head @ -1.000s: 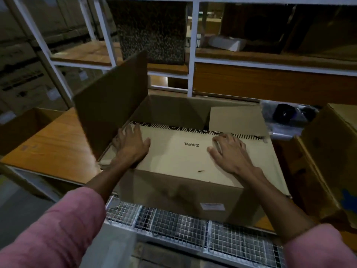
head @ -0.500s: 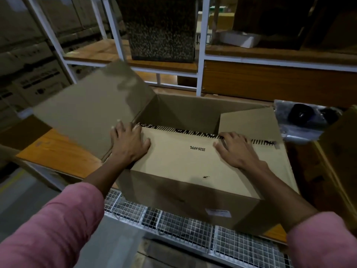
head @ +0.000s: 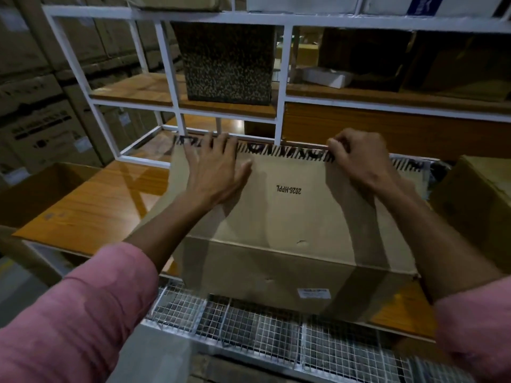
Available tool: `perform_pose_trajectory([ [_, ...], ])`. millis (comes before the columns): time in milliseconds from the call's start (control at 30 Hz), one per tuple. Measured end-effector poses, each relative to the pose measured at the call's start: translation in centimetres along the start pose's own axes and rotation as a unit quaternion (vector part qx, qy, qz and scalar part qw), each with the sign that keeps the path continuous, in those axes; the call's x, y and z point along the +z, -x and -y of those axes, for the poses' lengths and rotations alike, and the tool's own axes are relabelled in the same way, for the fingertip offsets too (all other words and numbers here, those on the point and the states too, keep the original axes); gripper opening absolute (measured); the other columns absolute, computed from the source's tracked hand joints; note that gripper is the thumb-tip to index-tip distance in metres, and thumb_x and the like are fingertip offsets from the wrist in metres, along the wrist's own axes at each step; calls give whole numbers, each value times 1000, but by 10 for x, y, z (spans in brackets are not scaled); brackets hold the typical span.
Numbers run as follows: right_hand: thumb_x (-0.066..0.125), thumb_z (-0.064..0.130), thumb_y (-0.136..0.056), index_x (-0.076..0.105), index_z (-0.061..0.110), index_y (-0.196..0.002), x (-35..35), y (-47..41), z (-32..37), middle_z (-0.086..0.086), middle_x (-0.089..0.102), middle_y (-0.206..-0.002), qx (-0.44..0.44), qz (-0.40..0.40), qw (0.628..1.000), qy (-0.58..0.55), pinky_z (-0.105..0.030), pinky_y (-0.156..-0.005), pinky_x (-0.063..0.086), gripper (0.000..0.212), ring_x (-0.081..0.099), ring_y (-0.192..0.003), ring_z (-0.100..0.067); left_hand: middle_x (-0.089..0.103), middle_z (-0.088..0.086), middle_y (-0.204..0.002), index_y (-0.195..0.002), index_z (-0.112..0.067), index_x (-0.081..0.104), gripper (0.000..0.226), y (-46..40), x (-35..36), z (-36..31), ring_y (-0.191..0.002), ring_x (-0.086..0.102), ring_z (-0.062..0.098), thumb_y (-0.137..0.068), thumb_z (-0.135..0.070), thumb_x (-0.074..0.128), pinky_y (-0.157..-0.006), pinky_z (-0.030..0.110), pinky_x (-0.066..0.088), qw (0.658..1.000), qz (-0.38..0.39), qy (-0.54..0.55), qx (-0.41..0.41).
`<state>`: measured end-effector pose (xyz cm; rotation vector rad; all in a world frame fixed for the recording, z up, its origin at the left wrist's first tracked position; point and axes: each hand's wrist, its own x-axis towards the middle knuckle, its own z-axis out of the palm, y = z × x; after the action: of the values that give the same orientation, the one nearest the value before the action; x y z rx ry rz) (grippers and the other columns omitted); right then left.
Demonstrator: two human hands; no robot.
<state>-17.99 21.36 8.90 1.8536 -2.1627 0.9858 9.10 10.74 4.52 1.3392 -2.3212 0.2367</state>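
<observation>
A brown cardboard box (head: 298,277) stands on a wooden shelf board, its near top flap (head: 287,214) printed "2026-HPPL" and edged with black stripes. My left hand (head: 215,172) lies flat on the flap's left part, fingers spread and reaching its striped far edge. My right hand (head: 356,158) has its fingers curled over the same far edge on the right and grips it. The inside of the box and its other flaps are hidden behind the raised flap.
A white metal rack (head: 279,78) rises right behind the box, holding a dark speckled box (head: 226,64). A wire mesh ledge (head: 249,330) runs in front. An open carton (head: 475,205) stands at the right, another (head: 36,189) at the left, with stacked cartons beyond.
The near flap has swung up toward me and now hides the box's inside and its left and right flaps. My right hand went from flat to curled over the flap's edge.
</observation>
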Motion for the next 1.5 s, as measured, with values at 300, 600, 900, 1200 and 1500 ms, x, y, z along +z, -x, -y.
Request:
perform_pose_trajectory([
  [300, 45, 32, -105, 62, 23, -118, -89, 28, 67, 5, 60, -103, 84, 331, 937, 78, -29, -73, 41, 24, 56, -92, -9, 53, 13, -84, -70, -14, 47, 43, 7, -111, -21, -77, 52, 29, -101, -43, 37, -72, 39, 44, 994, 98, -10, 35],
  [600, 49, 29, -104, 55, 30, -134, -59, 93, 94, 7, 56, -126, 102, 479, 872, 7, -34, -94, 51, 31, 57, -109, -11, 61, -1, -109, -103, -27, 61, 25, 63, -132, -24, -100, 59, 14, -104, -44, 43, -85, 34, 47, 874, 464, 115, 83],
  [900, 45, 42, -103, 45, 18, -138, 60, 166, 51, -10, 57, -134, 56, 374, 915, 141, -43, -97, 45, 43, 55, -116, -29, 65, 11, -117, -106, -19, 53, 27, 115, 4, -13, -96, 58, 29, -101, -45, 48, -81, 41, 44, 921, 368, 17, 125],
  [1200, 25, 45, -104, 56, 18, -120, 121, 142, 96, -13, 64, -123, 29, 347, 932, 104, -42, -87, 45, 44, 61, -111, -35, 69, 9, -116, -118, -21, 56, 27, 130, 50, -9, -109, 63, 32, -103, -40, 43, -88, 41, 37, 965, 220, -20, 141],
  [1500, 22, 54, -102, 25, 14, -156, 137, 113, 96, -25, -3, -164, 108, 342, 910, 207, -65, -113, -14, 68, -30, -142, -48, 70, 6, -113, -110, -24, 57, 32, 129, 59, 21, -106, 64, 29, -100, -52, 45, -84, 40, 34, 972, 195, -3, 135],
])
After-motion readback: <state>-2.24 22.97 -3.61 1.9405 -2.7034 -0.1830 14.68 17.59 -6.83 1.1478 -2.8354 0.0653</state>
